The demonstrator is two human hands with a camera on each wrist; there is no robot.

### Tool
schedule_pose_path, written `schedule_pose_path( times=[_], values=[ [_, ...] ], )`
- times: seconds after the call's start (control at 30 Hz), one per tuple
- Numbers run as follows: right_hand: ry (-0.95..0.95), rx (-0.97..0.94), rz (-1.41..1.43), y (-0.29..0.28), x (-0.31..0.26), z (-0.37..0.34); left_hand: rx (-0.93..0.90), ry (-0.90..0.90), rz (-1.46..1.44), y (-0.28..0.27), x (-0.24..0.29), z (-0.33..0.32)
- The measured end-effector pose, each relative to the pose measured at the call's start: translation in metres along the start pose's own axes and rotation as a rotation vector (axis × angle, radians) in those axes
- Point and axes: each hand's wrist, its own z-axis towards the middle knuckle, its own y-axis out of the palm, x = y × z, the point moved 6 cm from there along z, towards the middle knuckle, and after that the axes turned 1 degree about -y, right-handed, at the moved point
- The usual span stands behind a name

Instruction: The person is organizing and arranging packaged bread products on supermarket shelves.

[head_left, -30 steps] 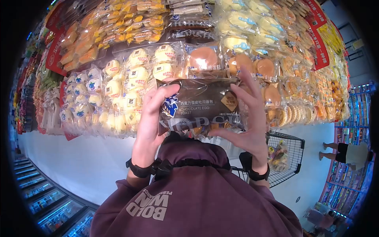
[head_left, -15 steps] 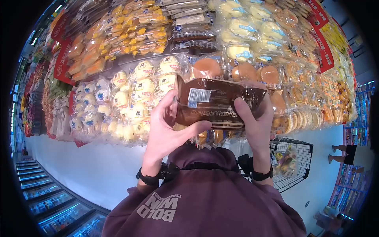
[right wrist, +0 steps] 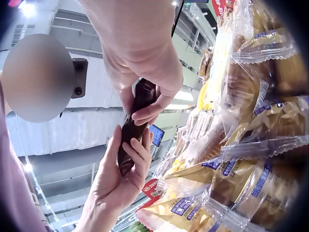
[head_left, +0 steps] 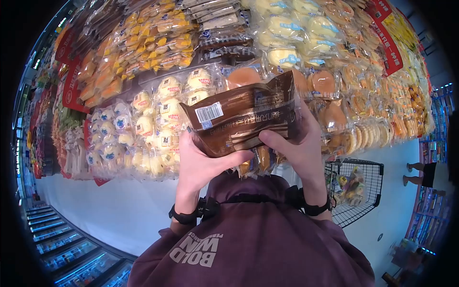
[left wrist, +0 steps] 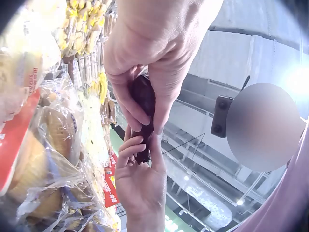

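Note:
A brown plastic-wrapped pack of chocolate toast bread [head_left: 241, 115] is held between both hands over the front of the bread display, its barcode side facing the head camera and its right end tilted up. My left hand [head_left: 196, 160] grips its left end, thumb along the lower edge. On the other end my right hand [head_left: 302, 150] has its thumb across the printed face, the fingers behind and partly hidden. Both wrist views catch the pack edge-on: the left one shows the dark wrapper [left wrist: 143, 96] between thumb and fingers, and the right one shows the wrapper [right wrist: 143, 94] pinched likewise.
Wrapped breads fill the display, with pale round buns [head_left: 169, 107] at left and round cakes [head_left: 322, 82] at right. Red sign strips [head_left: 387, 43] edge it. A black wire shopping cart [head_left: 370, 191] holding bagged goods stands at right, and another person's legs [head_left: 416, 173] show beyond.
The pack has been turned over from its front label to its barcode side, then tilted so its right end rises. Both hands have shifted their hold along it.

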Motion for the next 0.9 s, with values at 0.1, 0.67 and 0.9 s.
schedule_pose_path(
  times=[0.1, 0.67, 0.9],
  values=[
    [-0.001, 0.000, -0.025, -0.004, 0.001, -0.002, -0.019, -0.047, 0.051, -0.003, -0.003, 0.002],
    [0.004, -0.003, -0.061, -0.005, 0.005, -0.009, 0.041, -0.040, -0.231, -0.010, -0.012, -0.013],
    [-0.179, -0.033, -0.213, -0.014, 0.001, -0.012, 0.050, 0.071, 0.045, -0.013, -0.011, -0.010]
  ],
)
